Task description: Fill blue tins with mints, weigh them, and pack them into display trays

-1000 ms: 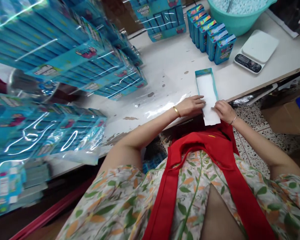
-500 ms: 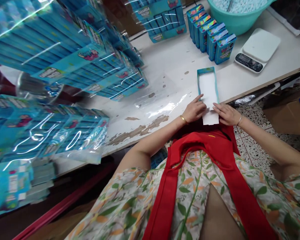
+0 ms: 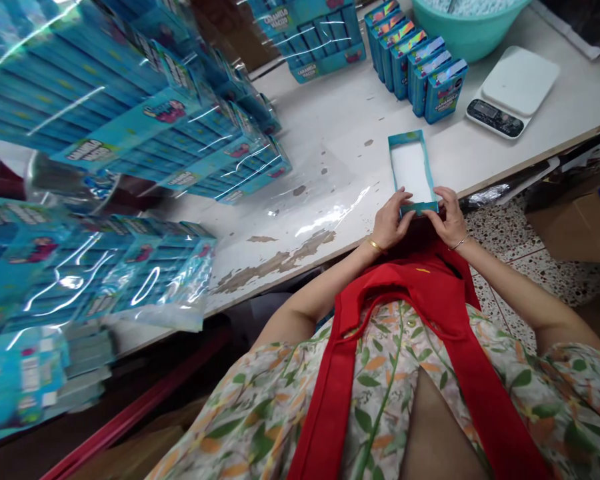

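A shallow open cardboard tray [image 3: 411, 167], blue outside and white inside, lies at the table's front edge, its near wall standing up. My left hand [image 3: 391, 217] grips its near left corner, thumb on the outer face of the near wall and fingers at the side wall. At the near right corner, my right hand [image 3: 449, 217] pinches in the same way. Inside the tray only the white bottom shows. Beyond it stands a row of several small blue candy boxes [image 3: 444, 93].
A white kitchen scale [image 3: 520, 83] and a turquoise bowl [image 3: 473, 33] of pale blue pieces stand at the back right. Plastic-wrapped packs of blue boxes [image 3: 130, 127] are stacked on the left. Flattened blue cartons [image 3: 25, 373] lie lower left. A cardboard carton [image 3: 575, 227] is at the right.
The tray's near flap, lying flat and white earlier, is now folded up into a blue wall. Both hands have shifted from the side walls to the near corners.
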A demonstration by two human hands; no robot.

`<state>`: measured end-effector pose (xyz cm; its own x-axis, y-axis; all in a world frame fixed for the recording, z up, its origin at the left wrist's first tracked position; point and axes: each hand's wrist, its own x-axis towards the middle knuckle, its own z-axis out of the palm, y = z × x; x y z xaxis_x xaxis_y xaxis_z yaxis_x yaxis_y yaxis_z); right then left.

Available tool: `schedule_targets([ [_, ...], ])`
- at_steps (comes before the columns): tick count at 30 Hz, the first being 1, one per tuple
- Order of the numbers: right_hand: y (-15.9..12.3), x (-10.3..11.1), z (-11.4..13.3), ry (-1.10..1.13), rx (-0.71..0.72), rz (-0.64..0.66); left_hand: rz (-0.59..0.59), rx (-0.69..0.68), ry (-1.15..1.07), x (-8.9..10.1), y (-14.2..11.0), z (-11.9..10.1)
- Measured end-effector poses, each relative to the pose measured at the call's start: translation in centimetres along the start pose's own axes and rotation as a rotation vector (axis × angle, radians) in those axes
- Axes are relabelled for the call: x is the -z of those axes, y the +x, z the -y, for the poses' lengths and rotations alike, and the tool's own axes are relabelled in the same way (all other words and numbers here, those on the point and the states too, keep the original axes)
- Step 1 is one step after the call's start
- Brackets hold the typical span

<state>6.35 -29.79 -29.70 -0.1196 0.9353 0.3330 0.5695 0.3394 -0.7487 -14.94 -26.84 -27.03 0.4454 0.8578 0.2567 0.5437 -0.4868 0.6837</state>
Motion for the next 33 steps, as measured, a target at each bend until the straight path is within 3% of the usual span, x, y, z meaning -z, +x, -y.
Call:
schedule_targets([
  [3,-0.7,-0.2,-1.0,-0.114,0.077,0.087,-0.007,0.047,0.092,-0.2,0.3,-0.9],
  [9,-0.6,-0.5,-2.2,-0.264,0.105,0.180,0.201,-0.063,0.333,1.1,0.5,-0.7],
  [17,-0.2,-0.2,-0.8,-0.246,0.079,0.250,0.195,-0.143,0.169,-0.3,0.1,0.5],
  [27,1.2,0.6,-0.3,-0.241,0.137,0.330,0.341,-0.030,0.346,0.4,2.3,-2.2],
  [30,1.0,1.0,-0.1,-0.112,0.136,0.288,0.419,0.029,0.319,0.4,3.2,-2.1],
  [33,1.0,1.1,-0.1,-0.024,0.004,0.175,0.487,0.073,0.284,0.3,4.1,-1.7],
])
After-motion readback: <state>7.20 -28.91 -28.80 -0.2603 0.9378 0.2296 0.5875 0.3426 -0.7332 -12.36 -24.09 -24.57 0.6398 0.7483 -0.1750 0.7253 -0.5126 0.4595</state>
